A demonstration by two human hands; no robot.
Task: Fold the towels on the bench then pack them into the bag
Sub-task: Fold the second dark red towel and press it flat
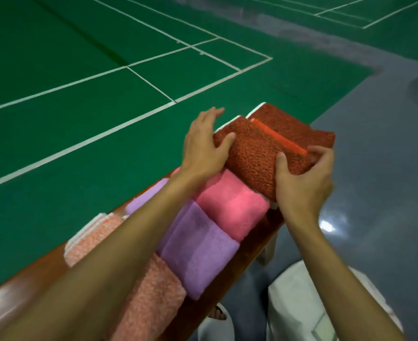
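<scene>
Fingers [320,152] of the right hand [304,185] are curling round the red towel [252,156] — soft, light, floppy — left hand [203,148] is pressing it, fingers [214,113] straight; likely best gripping both folded ends.

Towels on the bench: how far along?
Done: pink fluffy folded towel, purple fluffy folded towel and salmon speckled folded towel on the brown wooden bench. In hand: left hand presses, right hand grips the dark red knobbly towel. Left: packing; no bag in view.
</scene>
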